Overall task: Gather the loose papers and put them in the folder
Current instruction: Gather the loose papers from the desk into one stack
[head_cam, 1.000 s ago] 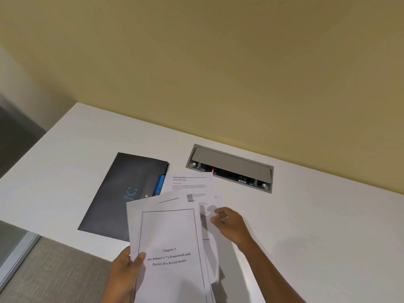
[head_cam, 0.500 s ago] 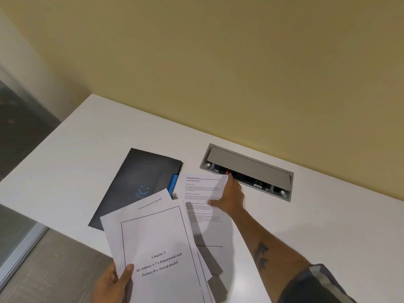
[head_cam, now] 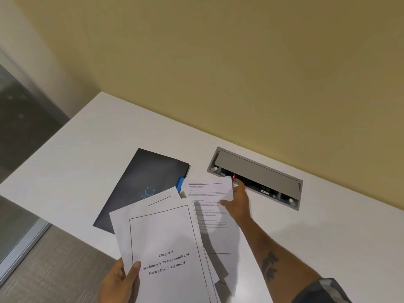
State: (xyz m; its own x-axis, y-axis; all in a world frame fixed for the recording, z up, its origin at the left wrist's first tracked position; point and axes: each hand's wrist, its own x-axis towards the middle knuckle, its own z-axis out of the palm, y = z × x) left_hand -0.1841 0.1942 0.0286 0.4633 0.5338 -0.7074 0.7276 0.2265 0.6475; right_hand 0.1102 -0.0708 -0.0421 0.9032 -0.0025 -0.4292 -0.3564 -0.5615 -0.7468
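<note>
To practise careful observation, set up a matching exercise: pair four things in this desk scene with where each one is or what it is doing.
Things:
1. left hand
2. right hand
3. folder
4. cable box

States:
A. lying shut on the desk
B. set into the desk by the wall
C. holding the Chapter 3 stack
D. gripping a printed sheet

Pairs: 1-C, 2-D, 3-A, 4-B
</note>
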